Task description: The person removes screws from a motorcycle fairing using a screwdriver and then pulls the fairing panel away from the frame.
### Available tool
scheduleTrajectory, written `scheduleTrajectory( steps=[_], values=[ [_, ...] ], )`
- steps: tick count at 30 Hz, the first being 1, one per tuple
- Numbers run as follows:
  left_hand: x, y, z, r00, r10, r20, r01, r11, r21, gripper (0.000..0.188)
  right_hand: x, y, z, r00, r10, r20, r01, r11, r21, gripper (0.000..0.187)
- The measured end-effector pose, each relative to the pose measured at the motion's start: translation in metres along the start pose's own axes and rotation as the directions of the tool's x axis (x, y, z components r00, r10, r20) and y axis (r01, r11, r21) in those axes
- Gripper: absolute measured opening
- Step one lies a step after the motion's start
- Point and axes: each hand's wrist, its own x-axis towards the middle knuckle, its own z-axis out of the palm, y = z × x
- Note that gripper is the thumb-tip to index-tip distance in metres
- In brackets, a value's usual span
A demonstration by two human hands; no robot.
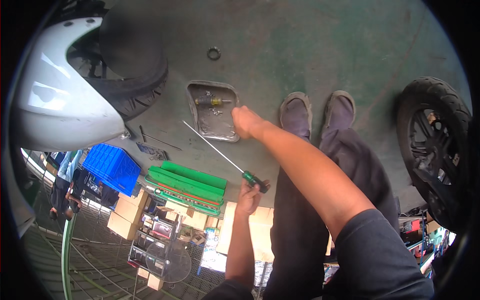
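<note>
the tray (212,131) lies on the floor, with a yellow screwdriver (214,101) and some screws (216,112) in it. below the tray in view, the left hand (248,199) is clamped on the green handle of a long screwdriver (248,176); its shaft slants up so that the tip shows just left of the tray. the right hand (245,121) is at the tray's right rim, fingers curled together; whether they grip the rim or anything else, i cannot tell. above the tray lies a dark ring (209,55). left of it are a tire (135,95) and a white panel (60,100). below it sits a green toolbox (187,181), with a blue crate (111,169) further to the left. well right of the tray is a wheel (432,145).
</note>
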Motion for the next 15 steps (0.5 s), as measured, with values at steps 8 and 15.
scheduleTrajectory(
  steps=[8,15],
  values=[
    [0.095,-0.073,-0.013,0.988,0.099,-0.115,-0.09,0.993,0.082,0.058,0.025,0.065,0.049,0.995,-0.081,-0.06,0.085,0.994,0.069,0.053],
    [0.111,-0.043,-0.017,0.909,0.099,-0.405,0.0,0.971,0.237,0.063,-0.086,0.094,-0.08,0.99,-0.018,-0.14,-0.036,0.928,-0.37,0.045]
  ],
)
